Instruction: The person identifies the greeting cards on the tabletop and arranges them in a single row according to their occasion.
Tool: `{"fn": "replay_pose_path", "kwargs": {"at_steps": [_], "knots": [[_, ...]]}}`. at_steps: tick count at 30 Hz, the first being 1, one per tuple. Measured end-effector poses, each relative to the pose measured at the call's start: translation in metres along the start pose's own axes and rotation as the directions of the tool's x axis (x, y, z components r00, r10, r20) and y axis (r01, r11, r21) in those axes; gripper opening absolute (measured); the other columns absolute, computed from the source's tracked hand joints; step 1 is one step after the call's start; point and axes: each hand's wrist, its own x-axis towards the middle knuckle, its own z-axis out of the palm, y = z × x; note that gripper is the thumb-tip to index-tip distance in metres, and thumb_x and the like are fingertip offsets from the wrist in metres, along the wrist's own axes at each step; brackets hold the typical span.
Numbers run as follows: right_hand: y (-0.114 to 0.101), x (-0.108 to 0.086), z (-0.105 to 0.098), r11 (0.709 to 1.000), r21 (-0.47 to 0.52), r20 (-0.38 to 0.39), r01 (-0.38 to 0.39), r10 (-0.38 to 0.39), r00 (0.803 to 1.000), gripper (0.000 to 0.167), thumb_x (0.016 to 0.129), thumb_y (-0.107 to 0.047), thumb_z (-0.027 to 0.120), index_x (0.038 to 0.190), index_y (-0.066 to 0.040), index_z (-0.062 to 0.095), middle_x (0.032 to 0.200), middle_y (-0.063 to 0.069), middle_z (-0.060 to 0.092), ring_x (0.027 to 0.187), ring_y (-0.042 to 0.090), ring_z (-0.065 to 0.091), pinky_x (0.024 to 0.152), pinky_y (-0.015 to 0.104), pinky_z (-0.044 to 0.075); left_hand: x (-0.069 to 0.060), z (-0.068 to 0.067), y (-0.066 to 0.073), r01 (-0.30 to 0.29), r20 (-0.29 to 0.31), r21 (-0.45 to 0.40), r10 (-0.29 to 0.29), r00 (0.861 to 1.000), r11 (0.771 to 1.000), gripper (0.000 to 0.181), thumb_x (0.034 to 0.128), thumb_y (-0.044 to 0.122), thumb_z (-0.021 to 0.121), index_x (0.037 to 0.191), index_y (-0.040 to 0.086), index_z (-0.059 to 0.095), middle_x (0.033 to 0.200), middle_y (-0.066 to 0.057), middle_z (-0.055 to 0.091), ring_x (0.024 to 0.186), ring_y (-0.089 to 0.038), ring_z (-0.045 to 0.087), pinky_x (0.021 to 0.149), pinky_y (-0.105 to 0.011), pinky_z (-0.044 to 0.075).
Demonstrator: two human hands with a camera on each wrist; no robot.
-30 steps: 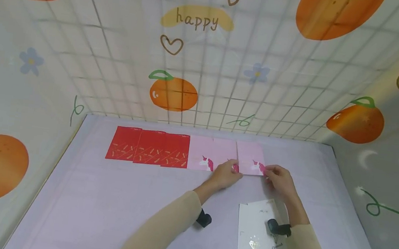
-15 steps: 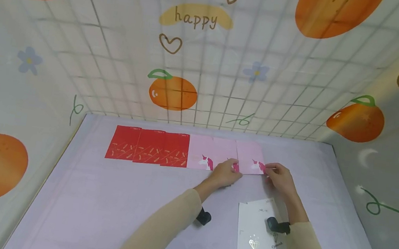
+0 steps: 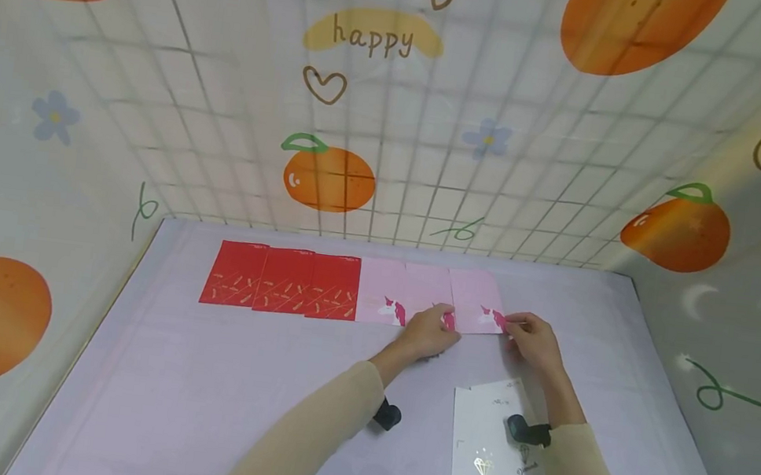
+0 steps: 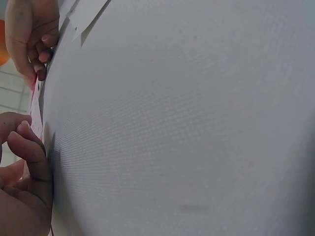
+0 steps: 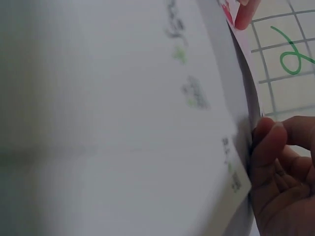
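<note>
A pink unicorn card [image 3: 476, 290] lies at the right end of a row on the table. My right hand [image 3: 537, 342] pinches its lower right corner between thumb and fingers. At its lower left corner is my left hand [image 3: 424, 332], whose thumb and index finger pinch the edge in the left wrist view. That hand partly covers the middle pink card [image 3: 426, 284]. Another pink card [image 3: 381, 281] adjoins it on the left. In the right wrist view, the held card's edge [image 5: 252, 73] stands slightly off the surface between both hands.
Several red cards [image 3: 282, 281] with gold marks overlap at the row's left. White diamond cards [image 3: 481, 432] overlap below my right hand, partly under its wrist camera [image 3: 519, 429]. A printed curtain [image 3: 393, 136] stands behind the pale table [image 3: 212, 391].
The rightmost pink card has shifted very slightly left against its neighbour, closing the small step at their shared edge. Both hands keep nearly the same place.
</note>
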Motion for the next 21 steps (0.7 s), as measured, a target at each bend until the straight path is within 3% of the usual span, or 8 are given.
{"fn": "replay_pose_path", "kwargs": {"at_steps": [11, 21], "knots": [[-0.0015, -0.0036, 0.0, 0.999, 0.044, -0.014, -0.012, 0.012, 1.0, 0.032, 0.102, -0.023, 0.057, 0.121, 0.002, 0.062, 0.102, 0.019, 0.063, 0.074, 0.026, 0.061, 0.06, 0.026, 0.054, -0.0042, -0.0018, 0.0009, -0.009, 0.011, 0.004, 0.009, 1.0, 1.0, 0.059, 0.0897, 0.016, 0.074, 0.144, 0.014, 0.051, 0.082, 0.003, 0.061, 0.059, -0.015, 0.061, 0.055, -0.027, 0.052], [-0.002, -0.0036, 0.0004, 0.998, 0.049, -0.009, -0.043, 0.043, 0.999, 0.033, 0.103, -0.024, 0.057, 0.123, 0.002, 0.061, 0.105, 0.019, 0.063, 0.076, 0.026, 0.061, 0.055, 0.018, 0.049, -0.0067, 0.0005, -0.0017, -0.036, -0.009, 0.029, 0.036, 0.999, 0.999, 0.053, 0.0888, 0.017, 0.076, 0.138, 0.015, 0.056, 0.084, 0.006, 0.061, 0.071, -0.011, 0.058, 0.063, -0.024, 0.052]]}}
